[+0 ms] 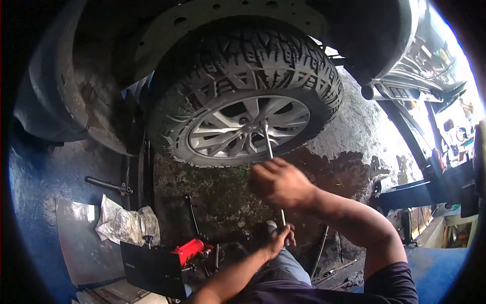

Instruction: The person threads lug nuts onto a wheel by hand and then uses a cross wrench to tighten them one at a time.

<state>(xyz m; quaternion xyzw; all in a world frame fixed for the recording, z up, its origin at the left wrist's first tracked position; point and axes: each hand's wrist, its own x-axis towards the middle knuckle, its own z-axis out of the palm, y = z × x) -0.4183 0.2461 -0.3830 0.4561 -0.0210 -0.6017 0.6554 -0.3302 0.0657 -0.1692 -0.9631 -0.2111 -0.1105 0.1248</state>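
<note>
A large treaded tire [243, 76] on a silver alloy wheel [223, 126] fills the upper middle, under a vehicle's fender. A long metal bar [269, 144] runs from the hub area of the wheel down towards my body. My right hand [283, 185], slightly blurred, is closed round the bar at about its middle. Lower down, my left hand [280, 240] has its fingers round the bar's near end. The fastener at the bar's far end is too small to make out.
A red tool [190, 251], a black case or panel [154, 271] and a crumpled white sack [126, 223] lie at the lower left. A metal rod [109, 185] is on the blue floor. Blue metal beams [425, 187] stand at the right. Thin rods lie near my knee.
</note>
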